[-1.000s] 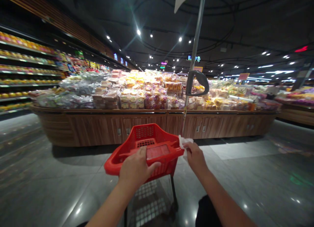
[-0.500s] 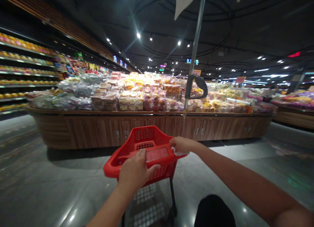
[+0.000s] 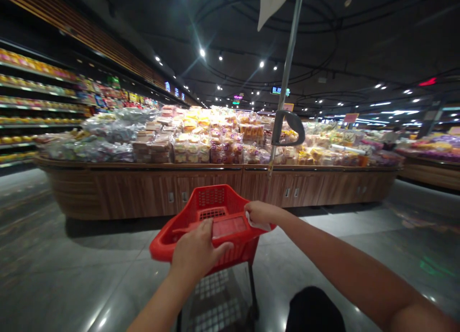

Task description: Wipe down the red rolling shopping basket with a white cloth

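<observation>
In front of me stands a red plastic shopping cart with a basket and dark legs. My left hand is closed over the left part of its handle, thumb stretched out to the right. At the handle's right end, my right hand has its fingers bent around a crumpled white cloth or tissue, pressed against the red plastic. Between both hands lies a flat rectangular panel on the handle. The part of the basket that shows holds nothing I can make out.
A long wooden display counter piled with packaged food stretches across, just beyond the cart. A metal pole with a grey handle-shaped piece rises before it. Stocked shelves line the left; another counter stands at right.
My right hand has slid slightly left along the handle, and more of the white cloth shows beneath it. My left hand keeps its place on the cart. The view has shifted a little.
</observation>
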Demonstrator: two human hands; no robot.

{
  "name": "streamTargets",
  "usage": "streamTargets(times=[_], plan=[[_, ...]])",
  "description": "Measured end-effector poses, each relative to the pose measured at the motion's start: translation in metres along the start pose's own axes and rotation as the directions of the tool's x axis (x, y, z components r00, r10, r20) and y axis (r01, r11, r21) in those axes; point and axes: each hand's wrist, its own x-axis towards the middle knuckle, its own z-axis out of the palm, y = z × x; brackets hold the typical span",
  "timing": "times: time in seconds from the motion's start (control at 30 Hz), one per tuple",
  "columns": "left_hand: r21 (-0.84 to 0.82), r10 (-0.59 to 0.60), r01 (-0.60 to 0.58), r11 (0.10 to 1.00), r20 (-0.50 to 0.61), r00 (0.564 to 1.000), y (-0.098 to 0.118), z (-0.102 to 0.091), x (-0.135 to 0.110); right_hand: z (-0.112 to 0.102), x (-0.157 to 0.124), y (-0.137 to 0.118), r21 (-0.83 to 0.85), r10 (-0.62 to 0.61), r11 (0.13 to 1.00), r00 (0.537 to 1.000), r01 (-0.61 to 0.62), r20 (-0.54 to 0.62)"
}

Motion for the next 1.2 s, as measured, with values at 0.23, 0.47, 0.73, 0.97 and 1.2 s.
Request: streamTargets(times=[0.23, 0.47, 0.73, 0.97, 1.2], plan=[[0.001, -0.008, 0.008, 1.0, 0.02, 1.0, -0.006, -0.002, 0.001, -0.005, -0.032, 0.005, 0.007, -0.13, 0.991, 0.989, 0.131, -0.074], [-0.044, 0.009, -0.008, 0.999, 0.03, 1.0, -0.017, 0.0, 0.005, 0.039, -0.052, -0.012, -0.164, -0.089, 0.986, 0.915, 0.026, -0.394], [-0.022, 0.049, -0.049, 0.999, 0.038, 0.998, -0.034, -0.001, 0.007, 0.05, -0.073, 0.066, 0.066, -0.033, 0.994, 0.796, 0.092, -0.605], [-0.014, 0.055, -0.054, 0.998, 0.06, 0.997, -0.05, -0.005, 0.011, 0.115, -0.075, 0.048, 0.539, 0.344, 0.826, 0.609, 0.165, -0.714], [-0.021, 0.223, -0.227, 0.974, -0.116, 0.968, -0.043, -0.013, -0.002, 0.132, -0.072, 0.028, 0.657, 0.495, 0.676, 0.455, 0.334, -0.74]])
